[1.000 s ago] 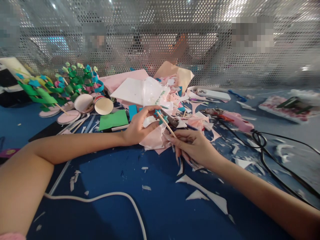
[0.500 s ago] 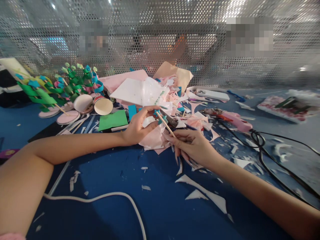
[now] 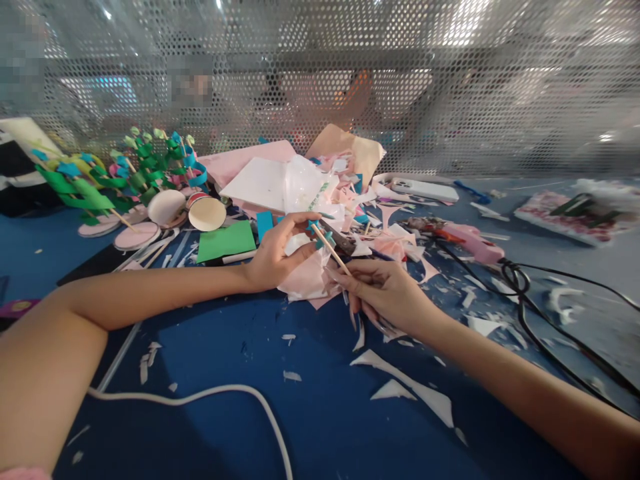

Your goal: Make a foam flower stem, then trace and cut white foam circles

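Note:
My left hand (image 3: 280, 253) pinches a small teal paper star (image 3: 327, 239) between thumb and fingers. A thin wooden stick (image 3: 336, 255) lies across the star, its upper end against the paper. The lower end of the stick is held between the thumb and fingers of my right hand (image 3: 383, 287). Beneath and behind both hands spreads a heap of pink paper scraps (image 3: 310, 277). To the left of my left hand lie a green paper sheet (image 3: 227, 241) and a blue paper piece (image 3: 265, 225).
Several paper plants on round bases (image 3: 137, 236) stand at the left. A pink glue gun (image 3: 475, 243) with a black cord (image 3: 525, 300) lies right. White foam board (image 3: 260, 183), a phone (image 3: 425, 190) and a perforated metal screen (image 3: 310, 87) are behind. A white cable (image 3: 220, 390) crosses the front.
Almost nothing differs. Both hands keep their hold on the star and the stick, in nearly the same place.

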The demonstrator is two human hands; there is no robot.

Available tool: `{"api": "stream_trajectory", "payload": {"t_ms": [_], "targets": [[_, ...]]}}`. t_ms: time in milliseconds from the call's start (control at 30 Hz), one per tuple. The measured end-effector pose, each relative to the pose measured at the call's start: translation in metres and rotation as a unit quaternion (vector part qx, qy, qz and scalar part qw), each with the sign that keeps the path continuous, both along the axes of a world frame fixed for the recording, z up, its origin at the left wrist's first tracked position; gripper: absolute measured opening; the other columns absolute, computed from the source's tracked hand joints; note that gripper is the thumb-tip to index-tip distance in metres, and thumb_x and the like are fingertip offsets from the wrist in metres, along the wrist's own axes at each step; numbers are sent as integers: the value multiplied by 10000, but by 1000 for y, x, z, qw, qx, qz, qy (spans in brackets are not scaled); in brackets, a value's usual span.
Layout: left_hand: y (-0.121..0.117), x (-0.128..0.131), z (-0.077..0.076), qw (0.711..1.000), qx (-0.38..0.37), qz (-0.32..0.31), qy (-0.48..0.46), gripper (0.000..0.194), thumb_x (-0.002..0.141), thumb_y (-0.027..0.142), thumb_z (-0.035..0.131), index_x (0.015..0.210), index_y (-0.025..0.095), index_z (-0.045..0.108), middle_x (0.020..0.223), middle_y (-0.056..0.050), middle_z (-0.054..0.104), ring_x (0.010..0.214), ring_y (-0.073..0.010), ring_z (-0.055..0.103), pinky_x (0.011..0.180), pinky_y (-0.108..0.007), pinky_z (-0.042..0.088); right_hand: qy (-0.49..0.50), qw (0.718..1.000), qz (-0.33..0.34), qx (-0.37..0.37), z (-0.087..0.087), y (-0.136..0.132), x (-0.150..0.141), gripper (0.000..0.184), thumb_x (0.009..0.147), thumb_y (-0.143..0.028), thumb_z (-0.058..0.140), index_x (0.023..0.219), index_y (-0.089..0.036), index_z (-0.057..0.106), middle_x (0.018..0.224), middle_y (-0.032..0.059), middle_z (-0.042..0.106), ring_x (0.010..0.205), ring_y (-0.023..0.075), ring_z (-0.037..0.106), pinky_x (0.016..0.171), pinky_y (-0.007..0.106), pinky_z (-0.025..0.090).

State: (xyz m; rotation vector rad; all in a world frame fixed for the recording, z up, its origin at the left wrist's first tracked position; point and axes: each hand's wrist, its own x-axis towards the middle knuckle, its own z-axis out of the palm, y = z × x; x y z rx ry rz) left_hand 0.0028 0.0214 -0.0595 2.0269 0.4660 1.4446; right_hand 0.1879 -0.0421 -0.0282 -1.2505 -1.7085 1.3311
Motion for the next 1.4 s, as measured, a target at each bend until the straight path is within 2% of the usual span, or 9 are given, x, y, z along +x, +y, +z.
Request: {"api": "stream_trajectory", "payload": {"t_ms": [200,467,733,867,967,1067,1200,1300,1400], "targets": [[0,-1,-1,1000,6,0,2,343,817,278,581,1144,213,499,1078,-68,557,986,-157,558,928,-340,454,2,1000,-2,-3,-2,0,1,386,673,-509,663,760,-135,630,405,-31,544,246,40,379,269,157,293],[1,0,-1,1000,6,-1,-4,344,809,294,591,1132,209,512,1067,-67,565,979,-163,566,922,-340,457,-1,1000,-13,-6,-1,0,0,393,647,-514,681,743,-136,631,395,-32,539,244,40,368,267,160,294],[1,-2,1,999,23,4,32,405,812,264,582,1195,218,458,1109,-73,540,979,-161,556,921,-340,448,26,999,29,12,-6,2,4,431,716,-568,592,755,-139,604,425,-27,551,261,39,402,280,152,306],[3,-2,0,999,5,20,39,458,812,258,574,1240,217,415,1065,-61,526,946,-141,541,919,-337,441,33,999,22,1,-5,2,4,433,716,-566,589,790,-140,593,435,-27,557,271,53,439,267,144,299],[5,-2,-2,999,-21,21,39,487,813,261,562,1265,218,387,1114,-75,517,1001,-157,530,949,-362,419,36,999,13,4,-5,2,4,427,734,-552,580,825,-135,599,447,-29,556,287,62,467,264,141,301],[8,-2,-2,998,-47,-12,44,596,789,283,582,1322,242,320,1246,-102,475,1171,-225,458,991,-419,382,49,999,22,8,-6,2,5,458,760,-569,540,862,-127,601,455,-28,560,298,66,485,269,142,314],[8,0,2,991,-47,-109,58,809,754,328,633,1395,318,139,1435,-104,313,1333,-260,297,1060,-476,291,60,998,38,4,-6,2,6,489,759,-594,522,871,-124,592,462,-23,574,306,70,502,273,140,321],[5,1,7,978,-59,-188,72,914,749,375,643,1408,345,12,1420,-103,356,1324,-256,327,1070,-492,266,59,997,55,-4,-5,3,6,516,741,-620,521,861,-122,583,465,-15,586,310,77,515,272,138,322],[1,1,10,971,-80,-209,88,914,740,411,645,1413,332,31,1327,-103,454,1260,-258,406,1050,-489,295,57,996,63,-7,-5,3,6,521,734,-629,521,846,-124,578,467,-12,594,312,77,521,272,132,322]]}}
